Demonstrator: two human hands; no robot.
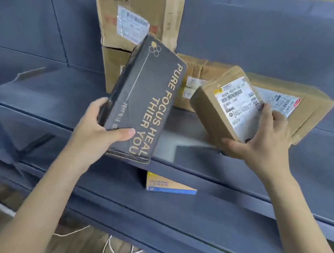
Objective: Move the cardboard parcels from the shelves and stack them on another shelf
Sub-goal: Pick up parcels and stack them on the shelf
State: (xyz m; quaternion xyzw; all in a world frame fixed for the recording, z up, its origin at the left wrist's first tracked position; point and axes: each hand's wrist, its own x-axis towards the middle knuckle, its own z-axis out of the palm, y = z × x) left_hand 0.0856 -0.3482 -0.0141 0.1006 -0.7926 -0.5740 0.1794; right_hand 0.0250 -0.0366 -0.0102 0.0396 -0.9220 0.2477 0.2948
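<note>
A long black cardboard box with gold lettering (144, 101) is gripped at its lower left end by the left hand (100, 129), thumb laid across the printed face, fingers wrapped round the far edge. The box is held tilted, above the front edge of the grey-blue metal shelf (46, 90). A small brown cardboard parcel with a white shipping label (226, 108) is gripped by the right hand (260, 140), thumb under the lower corner, fingertips curled over the label side; it is held tilted over the same shelf, just beside the black box. Behind it a flat brown cardboard parcel with a white label (301, 110) lies on the shelf. A tall brown cardboard box with a label (138, 15) is stacked on another brown box (115, 67) at the back. On the lower shelf a yellow-and-blue box (168, 183) is partly hidden under the shelf edge. White cord (114, 249) lies on the floor below.
</note>
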